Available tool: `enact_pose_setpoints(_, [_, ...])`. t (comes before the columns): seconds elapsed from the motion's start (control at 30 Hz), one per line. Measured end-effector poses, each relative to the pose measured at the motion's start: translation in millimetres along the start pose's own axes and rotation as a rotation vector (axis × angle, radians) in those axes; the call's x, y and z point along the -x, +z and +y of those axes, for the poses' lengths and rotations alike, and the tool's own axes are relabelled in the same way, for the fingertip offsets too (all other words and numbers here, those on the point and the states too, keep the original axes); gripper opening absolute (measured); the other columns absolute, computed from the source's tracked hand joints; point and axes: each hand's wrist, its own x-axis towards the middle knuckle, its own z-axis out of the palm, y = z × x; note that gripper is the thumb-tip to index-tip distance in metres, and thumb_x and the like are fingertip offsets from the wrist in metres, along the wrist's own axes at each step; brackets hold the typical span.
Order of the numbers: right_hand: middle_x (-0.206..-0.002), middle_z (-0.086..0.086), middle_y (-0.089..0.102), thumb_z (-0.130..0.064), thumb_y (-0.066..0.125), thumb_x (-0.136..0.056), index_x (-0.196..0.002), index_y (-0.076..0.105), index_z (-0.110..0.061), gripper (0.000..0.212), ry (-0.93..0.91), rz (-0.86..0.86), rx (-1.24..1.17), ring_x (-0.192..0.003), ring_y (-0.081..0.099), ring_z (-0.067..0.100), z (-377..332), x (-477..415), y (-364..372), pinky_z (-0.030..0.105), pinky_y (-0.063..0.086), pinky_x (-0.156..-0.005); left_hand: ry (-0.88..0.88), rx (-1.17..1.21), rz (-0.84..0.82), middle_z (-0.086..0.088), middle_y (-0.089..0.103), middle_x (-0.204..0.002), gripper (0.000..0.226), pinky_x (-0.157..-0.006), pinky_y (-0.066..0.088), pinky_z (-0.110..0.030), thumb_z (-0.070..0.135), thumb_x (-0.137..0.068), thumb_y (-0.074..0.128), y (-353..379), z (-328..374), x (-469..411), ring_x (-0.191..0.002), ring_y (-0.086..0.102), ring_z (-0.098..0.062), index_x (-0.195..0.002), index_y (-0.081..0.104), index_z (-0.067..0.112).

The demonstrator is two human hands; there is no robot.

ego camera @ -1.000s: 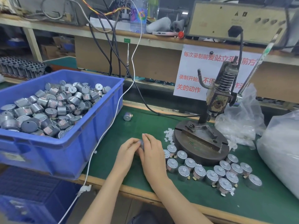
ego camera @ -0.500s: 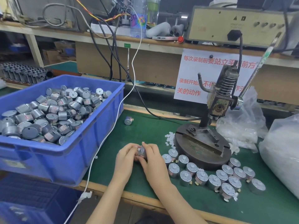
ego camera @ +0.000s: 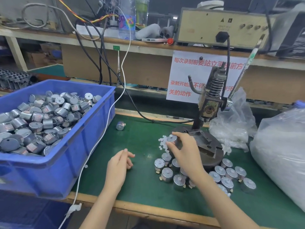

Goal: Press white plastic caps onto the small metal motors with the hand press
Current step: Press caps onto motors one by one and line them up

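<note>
— Grip status, both hands?
— The right hand [ego camera: 183,152] has its grip clamped on one motor [ego camera: 171,140], held at the left edge of the hand press [ego camera: 209,109] base, over loose white caps [ego camera: 162,142]. The left hand [ego camera: 118,164] has its grip apart, fingers relaxed, low over the green surface [ego camera: 145,179].

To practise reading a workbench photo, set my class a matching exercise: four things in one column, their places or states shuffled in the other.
1 right hand
2 left hand
3 blue bin
4 white caps

A full of motors
B holds a motor by the press base
C loose pile on the green mat
D over the green mat, between blue bin and press base

Pairs: 1-B, 2-D, 3-A, 4-C.
</note>
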Motion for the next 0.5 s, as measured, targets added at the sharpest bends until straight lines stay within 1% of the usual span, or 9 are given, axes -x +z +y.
enact_pose_setpoints(0.07, [-0.099,0.001,0.066,-0.033,0.066,-0.084,-0.114,0.064,-0.011,0.037,0.155,0.022,0.015,-0.1,0.055,0.018,22,-8,-19,0.035,0.045,-0.091,0.016,-0.022,0.002,-0.001,0.053,-0.053,0.038,-0.054,0.038,-0.013,0.017,-0.098,0.039,0,-2,0,-0.05,0.047,-0.01,-0.071,0.065,0.011])
enact_pose_setpoints(0.13, [-0.095,0.005,0.066,-0.033,0.066,-0.084,-0.113,0.064,-0.01,0.038,0.237,0.043,0.051,-0.1,0.057,0.025,39,-12,-31,0.043,0.046,-0.089,0.023,-0.034,-0.001,-0.001,0.053,-0.053,0.038,-0.053,0.037,-0.012,0.016,-0.098,0.039,0,-3,-1,-0.049,0.047,-0.009,-0.071,0.065,0.011])
enact_pose_setpoints(0.2, [-0.097,0.007,0.064,-0.034,0.065,-0.085,-0.115,0.063,-0.01,0.039,0.258,0.051,0.166,-0.104,0.052,0.029,51,-14,-38,0.043,0.043,-0.091,0.021,-0.037,-0.005,-0.001,0.053,-0.054,0.038,-0.054,0.038,-0.014,0.017,-0.098,0.04,0,-3,-1,-0.051,0.047,-0.01,-0.071,0.065,0.011])
enact_pose_setpoints(0.27, [-0.106,0.008,0.062,-0.035,0.064,-0.086,-0.115,0.063,-0.012,0.038,0.243,0.061,0.261,-0.107,0.047,0.029,57,-17,-40,0.04,0.037,-0.093,0.024,-0.036,-0.008,-0.002,0.052,-0.054,0.038,-0.054,0.038,-0.013,0.017,-0.098,0.04,0,-3,-1,-0.052,0.047,-0.012,-0.071,0.065,0.011])
enact_pose_setpoints(0.4, [-0.112,0.011,0.061,-0.037,0.066,-0.084,-0.114,0.065,-0.013,0.038,0.211,0.074,0.339,-0.11,0.045,0.031,59,-26,-38,0.04,0.034,-0.093,0.029,-0.041,-0.004,-0.002,0.052,-0.055,0.038,-0.052,0.038,-0.011,0.017,-0.098,0.04,0,-2,1,-0.052,0.048,-0.011,-0.07,0.064,0.011])
enact_pose_setpoints(0.5, [-0.12,0.013,0.057,-0.039,0.063,-0.085,-0.12,0.063,-0.015,0.042,0.25,0.058,0.368,-0.116,0.041,0.032,60,-33,-37,0.041,0.032,-0.096,0.047,-0.046,-0.01,-0.003,0.053,-0.056,0.037,-0.053,0.038,-0.009,0.016,-0.098,0.04,-1,-2,2,-0.052,0.047,-0.009,-0.071,0.065,0.01])
